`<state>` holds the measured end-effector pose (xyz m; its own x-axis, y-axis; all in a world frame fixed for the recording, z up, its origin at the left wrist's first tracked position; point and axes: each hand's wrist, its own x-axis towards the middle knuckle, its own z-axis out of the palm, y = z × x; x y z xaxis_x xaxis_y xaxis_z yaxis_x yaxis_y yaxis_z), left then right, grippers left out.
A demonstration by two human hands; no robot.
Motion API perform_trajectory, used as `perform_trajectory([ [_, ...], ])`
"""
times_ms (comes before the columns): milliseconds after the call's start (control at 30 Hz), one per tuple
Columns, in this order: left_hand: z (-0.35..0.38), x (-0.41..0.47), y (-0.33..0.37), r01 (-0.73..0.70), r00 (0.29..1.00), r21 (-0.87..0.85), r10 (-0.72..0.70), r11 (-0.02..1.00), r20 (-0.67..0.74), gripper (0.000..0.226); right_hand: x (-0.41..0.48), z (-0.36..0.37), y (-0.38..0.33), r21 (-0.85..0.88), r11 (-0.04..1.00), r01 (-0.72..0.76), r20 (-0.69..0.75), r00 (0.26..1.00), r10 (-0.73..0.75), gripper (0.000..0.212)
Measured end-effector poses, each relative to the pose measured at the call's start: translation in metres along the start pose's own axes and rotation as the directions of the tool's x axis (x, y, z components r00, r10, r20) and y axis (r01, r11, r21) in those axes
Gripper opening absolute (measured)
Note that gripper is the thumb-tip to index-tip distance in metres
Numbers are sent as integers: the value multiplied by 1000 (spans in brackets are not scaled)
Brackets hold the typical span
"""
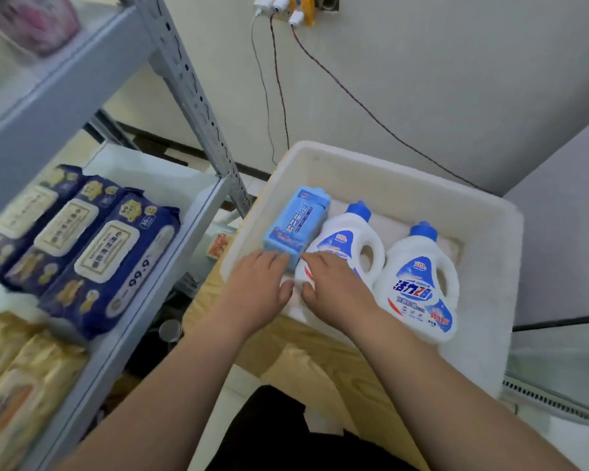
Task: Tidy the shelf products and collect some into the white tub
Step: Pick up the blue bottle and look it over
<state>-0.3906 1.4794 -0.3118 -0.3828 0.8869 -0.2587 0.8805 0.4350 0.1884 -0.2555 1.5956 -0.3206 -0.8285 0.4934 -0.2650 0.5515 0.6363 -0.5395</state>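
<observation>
White tub (490, 283) holds blue box (295, 222), two detergent bottles (419, 283), apparently lying flat.

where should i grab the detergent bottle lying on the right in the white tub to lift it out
Take the right bottle by its handle loop, probably coming from above on its right side. It lies on its back in the white tub, label up, so the loop's opening faces up for the fingers to hook through. Its left side sits close to the other bottle.
</observation>
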Motion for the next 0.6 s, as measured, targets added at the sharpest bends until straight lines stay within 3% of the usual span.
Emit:
perform_trajectory([
  [100,-8,-67,22,83,992,14,-81,996,-95,60,-39,-1,-13,-70,980,189,-19,982,-190,53],
  [300,-34,-188,46,321,919,-76,-329,944,-215,51,-94,3,-76,-161,835,526,-36,842,-538,44],
  [433,-55,-275,37,468,808,-120,-479,875,-342,45,-127,1,-145,-201,667,717,30,686,-727,41],
  [600,-67,-389,21,623,601,-214,-635,753,-485,51,-170,21,-237,-219,442,870,18,456,-890,42],
])
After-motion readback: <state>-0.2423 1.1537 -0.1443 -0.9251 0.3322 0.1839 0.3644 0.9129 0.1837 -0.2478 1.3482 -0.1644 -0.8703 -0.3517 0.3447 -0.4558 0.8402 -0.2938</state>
